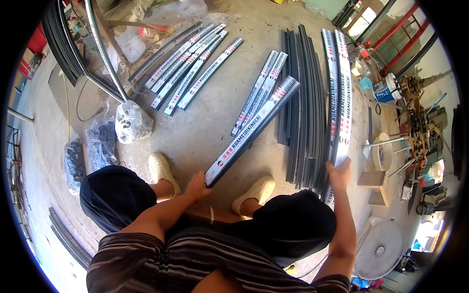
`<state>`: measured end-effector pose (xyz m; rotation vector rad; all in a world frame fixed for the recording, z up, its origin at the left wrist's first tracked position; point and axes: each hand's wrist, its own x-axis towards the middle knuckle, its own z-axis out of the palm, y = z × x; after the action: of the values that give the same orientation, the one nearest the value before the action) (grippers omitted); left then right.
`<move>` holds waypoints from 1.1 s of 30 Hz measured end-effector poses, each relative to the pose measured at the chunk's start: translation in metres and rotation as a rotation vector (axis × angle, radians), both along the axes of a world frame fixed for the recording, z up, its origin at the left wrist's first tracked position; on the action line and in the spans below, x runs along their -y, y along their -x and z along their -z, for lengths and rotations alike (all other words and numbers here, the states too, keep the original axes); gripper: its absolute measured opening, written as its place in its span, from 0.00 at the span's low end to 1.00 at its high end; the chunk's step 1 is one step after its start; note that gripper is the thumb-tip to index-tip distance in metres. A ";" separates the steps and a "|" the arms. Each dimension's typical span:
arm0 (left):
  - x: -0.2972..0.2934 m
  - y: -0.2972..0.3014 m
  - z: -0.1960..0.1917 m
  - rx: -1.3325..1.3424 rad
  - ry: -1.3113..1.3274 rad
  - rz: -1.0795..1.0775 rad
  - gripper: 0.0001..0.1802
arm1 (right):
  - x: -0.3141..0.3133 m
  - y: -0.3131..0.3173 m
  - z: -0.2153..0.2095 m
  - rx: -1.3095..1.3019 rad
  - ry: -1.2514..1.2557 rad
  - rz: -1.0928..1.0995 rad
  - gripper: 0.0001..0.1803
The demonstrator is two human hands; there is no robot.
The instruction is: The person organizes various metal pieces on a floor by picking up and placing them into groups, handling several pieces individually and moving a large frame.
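My left hand (197, 187) is closed round the near end of a dark metal profile (244, 135) faced with white printed film. The profile slants up and away to the right, its far end over a pair of shorter film-covered profiles (264, 88) on the floor. At the right, my right hand (339, 174) grips a long white-filmed profile (345, 93), with a matching one (333, 83) directly beside it. Between my hands lies a stack of bare dark profiles (307, 107). How my right fingertips wrap underneath is hidden.
Several film-covered profiles (188, 68) lie fanned at the far left. Nearer are a plastic-wrapped bundle (133, 122) at a metal frame's foot and dark bagged items (101, 141). A bucket (387, 89), a wooden block (372, 178) and a round fan (380, 250) stand at the right.
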<state>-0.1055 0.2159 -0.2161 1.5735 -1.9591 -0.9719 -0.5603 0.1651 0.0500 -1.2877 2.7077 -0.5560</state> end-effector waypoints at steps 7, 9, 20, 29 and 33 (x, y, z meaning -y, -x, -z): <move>0.016 -0.013 -0.026 0.124 -0.107 -0.312 0.30 | 0.009 -0.010 0.007 0.042 -0.026 -0.095 0.39; 0.021 -0.028 -0.017 0.148 -0.027 -0.349 0.30 | 0.009 -0.011 0.008 0.023 -0.048 -0.112 0.39; 0.024 -0.005 -0.033 0.114 -0.048 -0.399 0.31 | 0.008 0.001 0.015 0.058 -0.045 -0.008 0.40; 0.039 0.083 -0.043 0.035 -0.200 0.073 0.29 | -0.015 0.012 0.000 0.073 0.111 -0.055 0.37; 0.048 0.089 -0.020 0.061 -0.121 0.155 0.29 | 0.003 -0.021 0.005 0.105 -0.068 -0.100 0.39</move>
<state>-0.1942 0.1679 -0.1961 1.5494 -2.1264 -1.1357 -0.5398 0.1622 0.0445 -1.3285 2.5387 -0.5015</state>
